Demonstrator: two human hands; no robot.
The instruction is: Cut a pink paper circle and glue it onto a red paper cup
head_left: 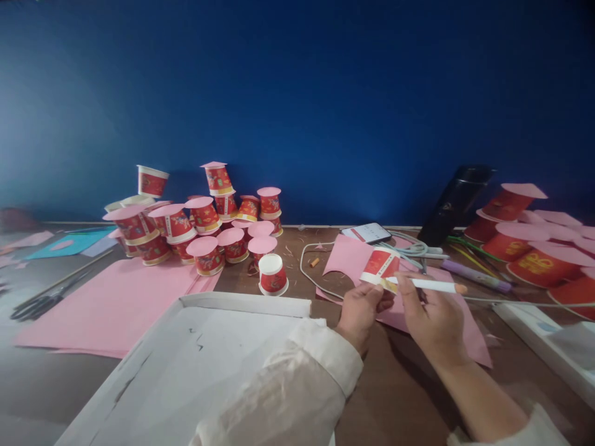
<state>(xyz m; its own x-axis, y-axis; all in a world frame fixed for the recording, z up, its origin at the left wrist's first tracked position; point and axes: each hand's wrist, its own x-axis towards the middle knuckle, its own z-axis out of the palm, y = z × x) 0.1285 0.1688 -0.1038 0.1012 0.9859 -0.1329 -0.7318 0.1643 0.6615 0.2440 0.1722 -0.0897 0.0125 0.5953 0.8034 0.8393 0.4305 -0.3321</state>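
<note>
My left hand is closed around the lower edge of a small red paper cup, which lies tilted on its side in the air above pink paper. In my right hand is a slim white pen-like stick with a tan end pointing right. Its other end reaches the cup near the yellow band, though my fingers partly hide the contact. Left of my hands, another red paper cup stands alone on the brown table.
Stacked red cups with pink paper discs stand at left; more cups are at right. A white box lid, pink sheets, scissors, a phone, a black bottle and a white cable lie or stand around.
</note>
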